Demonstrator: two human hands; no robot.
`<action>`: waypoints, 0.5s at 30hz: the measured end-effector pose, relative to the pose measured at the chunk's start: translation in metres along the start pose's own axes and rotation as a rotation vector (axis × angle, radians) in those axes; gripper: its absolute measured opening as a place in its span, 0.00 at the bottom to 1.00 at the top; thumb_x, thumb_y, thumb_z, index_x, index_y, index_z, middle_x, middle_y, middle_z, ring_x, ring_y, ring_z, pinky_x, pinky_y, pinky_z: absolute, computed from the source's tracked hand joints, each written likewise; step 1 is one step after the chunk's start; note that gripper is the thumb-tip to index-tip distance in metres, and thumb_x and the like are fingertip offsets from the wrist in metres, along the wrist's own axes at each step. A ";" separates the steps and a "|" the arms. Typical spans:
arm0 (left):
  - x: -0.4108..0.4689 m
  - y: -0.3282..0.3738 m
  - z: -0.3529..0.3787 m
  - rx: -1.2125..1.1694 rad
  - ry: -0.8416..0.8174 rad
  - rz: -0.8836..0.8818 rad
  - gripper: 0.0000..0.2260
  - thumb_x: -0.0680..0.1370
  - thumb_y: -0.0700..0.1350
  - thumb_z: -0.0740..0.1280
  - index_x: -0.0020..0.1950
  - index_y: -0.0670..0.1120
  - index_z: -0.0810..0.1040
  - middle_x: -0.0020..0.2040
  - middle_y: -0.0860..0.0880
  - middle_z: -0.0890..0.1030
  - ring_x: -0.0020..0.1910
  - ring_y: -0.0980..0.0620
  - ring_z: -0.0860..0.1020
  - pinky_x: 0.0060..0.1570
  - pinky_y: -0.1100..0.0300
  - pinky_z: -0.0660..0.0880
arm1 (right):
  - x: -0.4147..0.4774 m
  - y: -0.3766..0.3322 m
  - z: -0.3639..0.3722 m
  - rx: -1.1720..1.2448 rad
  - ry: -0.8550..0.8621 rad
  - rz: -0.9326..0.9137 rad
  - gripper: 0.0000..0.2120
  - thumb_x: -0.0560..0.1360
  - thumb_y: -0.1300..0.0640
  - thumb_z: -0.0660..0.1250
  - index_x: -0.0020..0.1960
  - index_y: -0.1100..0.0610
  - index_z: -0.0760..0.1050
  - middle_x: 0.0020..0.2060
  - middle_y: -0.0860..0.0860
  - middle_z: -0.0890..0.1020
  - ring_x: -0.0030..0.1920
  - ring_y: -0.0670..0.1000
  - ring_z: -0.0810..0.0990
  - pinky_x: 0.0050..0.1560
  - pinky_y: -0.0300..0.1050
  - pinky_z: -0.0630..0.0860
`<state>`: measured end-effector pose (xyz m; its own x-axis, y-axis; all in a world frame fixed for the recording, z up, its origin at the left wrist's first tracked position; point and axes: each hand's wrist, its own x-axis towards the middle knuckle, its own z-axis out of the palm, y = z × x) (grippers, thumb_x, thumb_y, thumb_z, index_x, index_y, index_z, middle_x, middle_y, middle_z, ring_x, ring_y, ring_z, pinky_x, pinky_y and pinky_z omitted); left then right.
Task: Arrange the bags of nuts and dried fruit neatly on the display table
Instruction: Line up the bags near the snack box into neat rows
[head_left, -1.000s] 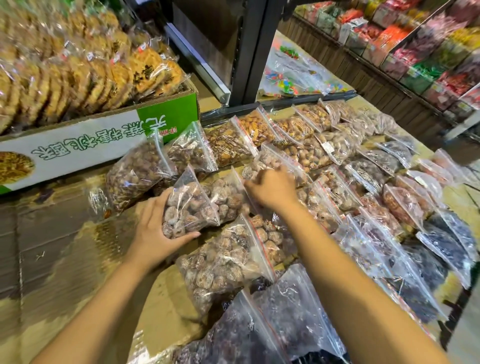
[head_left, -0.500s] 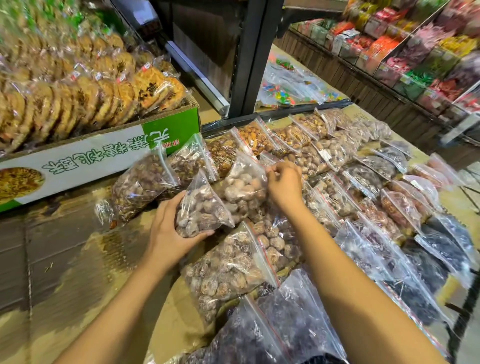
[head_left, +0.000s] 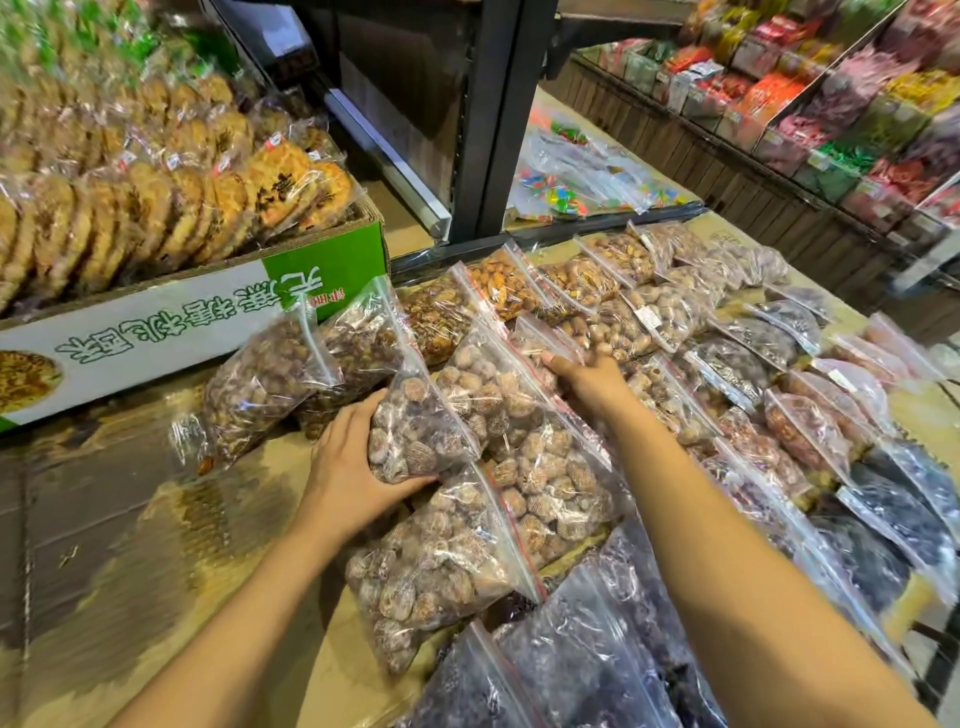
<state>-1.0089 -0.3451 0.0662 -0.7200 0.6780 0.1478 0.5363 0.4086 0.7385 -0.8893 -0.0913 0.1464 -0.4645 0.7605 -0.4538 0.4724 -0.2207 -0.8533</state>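
Note:
Clear zip bags of nuts and dried fruit lie in overlapping rows across the cardboard-covered display table (head_left: 119, 525). My left hand (head_left: 353, 467) grips the lower left side of a small bag of wrinkled brown nuts (head_left: 421, 431). My right hand (head_left: 587, 379) holds the upper right corner of a larger bag of the same nuts (head_left: 488, 384), which stands tilted just behind the small one. Below them lie two more nut bags (head_left: 441, 566) and dark dried-fruit bags (head_left: 587, 654).
A green and white carton (head_left: 171, 322) full of wrapped round biscuits stands at the left. A dark metal post (head_left: 493, 119) rises behind the table. Shelves of coloured sweets (head_left: 831, 104) line the right. Bare cardboard shows at the left front.
My right hand has lifted the larger nut bag from lying flat to tilted upright and shifted it slightly right. My left hand keeps its hold on the small bag.

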 end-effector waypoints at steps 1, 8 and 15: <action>0.003 -0.002 -0.002 -0.019 -0.002 0.008 0.47 0.59 0.68 0.73 0.74 0.57 0.58 0.68 0.51 0.68 0.66 0.53 0.66 0.67 0.51 0.64 | 0.000 0.004 0.000 0.062 0.027 0.006 0.20 0.73 0.57 0.70 0.57 0.64 0.65 0.40 0.54 0.78 0.29 0.46 0.76 0.28 0.37 0.73; 0.018 -0.007 -0.010 -0.061 -0.022 0.048 0.46 0.59 0.62 0.78 0.72 0.55 0.62 0.67 0.51 0.70 0.64 0.55 0.67 0.64 0.55 0.64 | -0.001 0.024 -0.002 0.323 0.128 0.014 0.15 0.72 0.62 0.71 0.54 0.68 0.71 0.32 0.54 0.83 0.26 0.47 0.81 0.25 0.39 0.77; 0.017 -0.007 -0.005 -0.016 -0.013 0.033 0.46 0.59 0.65 0.74 0.73 0.56 0.61 0.67 0.50 0.70 0.66 0.51 0.67 0.65 0.51 0.64 | -0.005 0.033 0.004 0.366 0.219 0.019 0.14 0.74 0.58 0.69 0.54 0.65 0.72 0.44 0.58 0.82 0.37 0.54 0.83 0.37 0.46 0.82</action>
<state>-1.0270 -0.3391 0.0670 -0.6961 0.6989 0.1641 0.5527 0.3758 0.7439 -0.8743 -0.1051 0.1196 -0.2697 0.8569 -0.4392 0.1637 -0.4087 -0.8979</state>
